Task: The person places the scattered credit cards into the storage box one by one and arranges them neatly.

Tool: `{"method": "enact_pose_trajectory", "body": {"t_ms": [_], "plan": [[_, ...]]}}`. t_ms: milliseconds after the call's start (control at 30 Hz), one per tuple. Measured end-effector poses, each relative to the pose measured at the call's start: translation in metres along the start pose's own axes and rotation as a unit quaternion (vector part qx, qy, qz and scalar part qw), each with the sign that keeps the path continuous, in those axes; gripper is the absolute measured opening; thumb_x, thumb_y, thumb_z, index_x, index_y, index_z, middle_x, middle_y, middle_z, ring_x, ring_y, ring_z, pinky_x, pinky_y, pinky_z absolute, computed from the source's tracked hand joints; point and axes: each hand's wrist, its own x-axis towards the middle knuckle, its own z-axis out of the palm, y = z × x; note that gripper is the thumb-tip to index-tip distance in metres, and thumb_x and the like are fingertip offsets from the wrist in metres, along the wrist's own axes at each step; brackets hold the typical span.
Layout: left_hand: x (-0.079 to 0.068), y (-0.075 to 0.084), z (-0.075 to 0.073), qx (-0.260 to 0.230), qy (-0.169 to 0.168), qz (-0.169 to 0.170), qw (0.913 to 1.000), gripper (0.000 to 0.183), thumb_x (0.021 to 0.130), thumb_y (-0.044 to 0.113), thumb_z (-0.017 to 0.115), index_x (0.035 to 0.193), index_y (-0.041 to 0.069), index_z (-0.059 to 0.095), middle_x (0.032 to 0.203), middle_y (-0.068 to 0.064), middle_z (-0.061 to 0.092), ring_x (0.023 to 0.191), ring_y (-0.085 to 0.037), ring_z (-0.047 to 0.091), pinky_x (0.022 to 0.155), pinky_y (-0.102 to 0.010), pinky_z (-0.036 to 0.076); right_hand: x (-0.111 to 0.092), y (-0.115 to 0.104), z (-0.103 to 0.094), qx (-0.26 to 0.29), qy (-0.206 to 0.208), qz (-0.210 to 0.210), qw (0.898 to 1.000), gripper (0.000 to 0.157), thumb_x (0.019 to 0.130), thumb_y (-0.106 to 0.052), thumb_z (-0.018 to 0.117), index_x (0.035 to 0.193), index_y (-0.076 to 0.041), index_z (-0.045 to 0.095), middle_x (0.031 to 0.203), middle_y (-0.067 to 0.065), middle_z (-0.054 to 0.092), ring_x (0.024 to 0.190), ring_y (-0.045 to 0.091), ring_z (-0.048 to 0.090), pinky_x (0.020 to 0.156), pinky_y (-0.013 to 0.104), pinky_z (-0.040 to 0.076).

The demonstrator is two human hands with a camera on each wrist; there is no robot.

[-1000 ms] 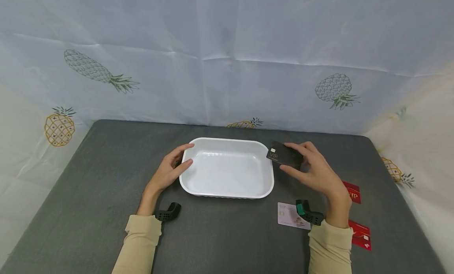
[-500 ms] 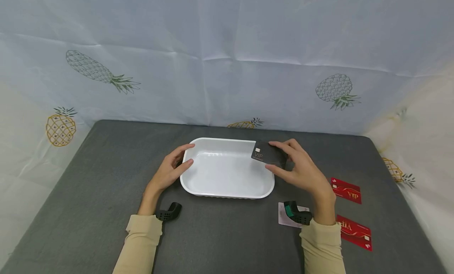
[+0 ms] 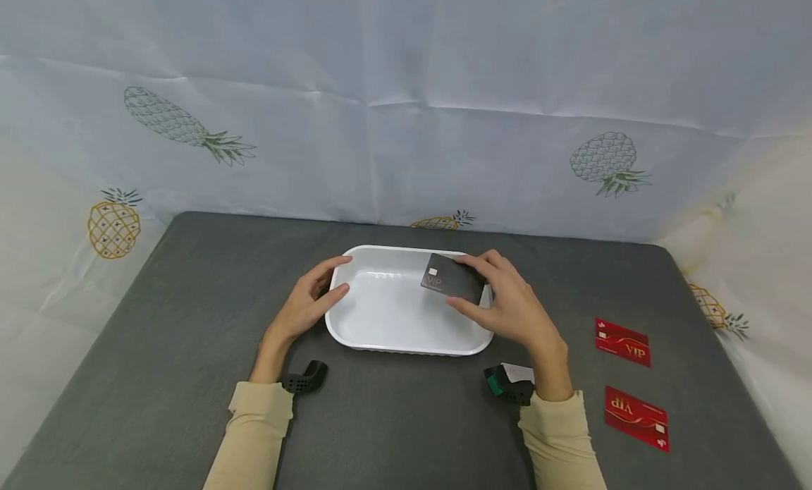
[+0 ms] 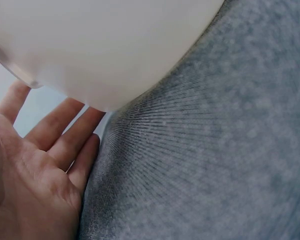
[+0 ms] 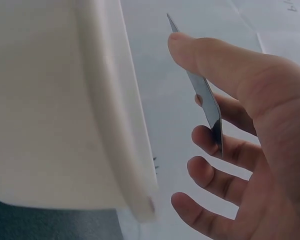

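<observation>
**Black card (image 3: 447, 277) pinched above the right end of a white dish (image 3: 393, 310)**

The right hand (image 3: 507, 303) has a firm-looking grip on the black card: thumb at the near edge, forefinger at the far edge, with the right wrist view showing a middle fingertip close behind. The last 2 fingers hang clear. The card is tilted, its "VIP" end pointing into the dish, and it appears not to touch the bottom.

The main hazard, I judge, is the edge pinch: if thumb and forefinger squeeze unevenly, the thin card could twist and spring out. Let go at this tilt, it might skid across the glossy floor of the dish or stop leaning on a wall.

At the opposite end, the left hand (image 3: 301, 303) has its thumb and forefinger over the rim, fingers fairly straight and not clenched. A push there could slide the dish along the grey worktop (image 3: 406, 426).

Farther out, a pale card (image 3: 518, 372) lies partly hidden by the right wrist camera (image 3: 507, 387); a low wrist could brush and shift it. 2 red cards, the upper red card (image 3: 623, 342) and the lower red card (image 3: 636, 417), lie well apart from the dish.
</observation>
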Motion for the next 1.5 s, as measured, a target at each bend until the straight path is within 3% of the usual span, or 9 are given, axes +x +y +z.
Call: {"method": "enact_pose_trajectory", "body": {"t_ms": [133, 333, 433, 567, 800, 1133, 1500], "plan": [[0.000, 0.000, -0.001, 0.001, 0.002, 0.002, 1.0000, 0.050, 0.100, 0.013, 0.062, 0.150, 0.013, 0.051, 0.157, -0.013, 0.047, 0.141, -0.026, 0.048, 0.105, -0.013, 0.038, 0.003, -0.004, 0.004, -0.003, -0.004, -0.001, 1.000, 0.062, 0.085, -0.038, 0.084, 0.140, -0.020, 0.062, 0.105, 0.002, 0.056, 0.090, 0.020, 0.051, 0.068, 0.030, 0.041], [-0.002, -0.002, -0.003, -0.001, 0.006, 0.007, 1.0000, 0.050, 0.100, 0.010, 0.062, 0.149, 0.012, 0.052, 0.155, -0.015, 0.049, 0.131, 0.000, 0.051, 0.103, -0.013, 0.040, 0.006, -0.008, 0.015, 0.011, -0.018, -0.013, 1.000, 0.058, 0.087, -0.038, 0.081, 0.139, -0.021, 0.062, 0.107, 0.002, 0.057, 0.094, 0.022, 0.053, 0.070, 0.030, 0.043], [-0.002, -0.002, -0.002, -0.002, 0.002, 0.008, 1.0000, 0.050, 0.100, 0.011, 0.062, 0.149, 0.011, 0.051, 0.155, -0.015, 0.049, 0.128, 0.004, 0.051, 0.103, -0.013, 0.040, 0.008, -0.009, 0.018, 0.012, -0.028, -0.013, 0.999, 0.059, 0.087, -0.039, 0.081, 0.140, -0.021, 0.061, 0.108, 0.001, 0.057, 0.095, 0.021, 0.053, 0.070, 0.031, 0.044], [0.000, 0.000, -0.001, -0.007, 0.004, 0.002, 1.0000, 0.050, 0.100, 0.012, 0.063, 0.148, 0.012, 0.052, 0.155, -0.014, 0.049, 0.132, -0.002, 0.051, 0.104, -0.013, 0.040, 0.014, -0.011, 0.023, 0.008, -0.043, -0.022, 0.999, 0.061, 0.088, -0.040, 0.080, 0.143, -0.021, 0.059, 0.115, 0.002, 0.058, 0.099, 0.017, 0.052, 0.073, 0.032, 0.044], [0.001, -0.003, 0.000, -0.004, 0.008, 0.004, 1.0000, 0.049, 0.100, 0.010, 0.063, 0.148, 0.009, 0.052, 0.155, -0.017, 0.048, 0.145, -0.034, 0.045, 0.106, -0.010, 0.036, 0.028, -0.015, 0.033, -0.001, -0.068, -0.039, 0.997, 0.060, 0.090, -0.038, 0.079, 0.143, -0.018, 0.059, 0.106, 0.003, 0.056, 0.094, 0.026, 0.053, 0.075, 0.033, 0.042], [0.003, -0.002, 0.002, 0.005, 0.014, 0.014, 0.9998, 0.047, 0.100, 0.010, 0.062, 0.147, 0.008, 0.053, 0.151, -0.019, 0.054, 0.134, -0.017, 0.053, 0.104, -0.015, 0.039, 0.037, -0.017, 0.049, 0.020, -0.098, -0.028, 0.995, 0.061, 0.090, -0.036, 0.079, 0.144, -0.016, 0.058, 0.127, 0.009, 0.060, 0.111, 0.023, 0.057, 0.096, 0.043, 0.050], [0.003, 0.001, 0.002, -0.009, 0.013, 0.009, 0.9998, 0.049, 0.099, 0.008, 0.063, 0.146, 0.006, 0.053, 0.151, -0.020, 0.052, 0.139, -0.035, 0.049, 0.104, -0.011, 0.038, 0.050, -0.024, 0.067, -0.012, -0.124, 0.013, 0.992, 0.061, 0.091, -0.037, 0.078, 0.145, -0.021, 0.057, 0.129, 0.008, 0.059, 0.113, 0.023, 0.057, 0.093, 0.047, 0.051]]}}
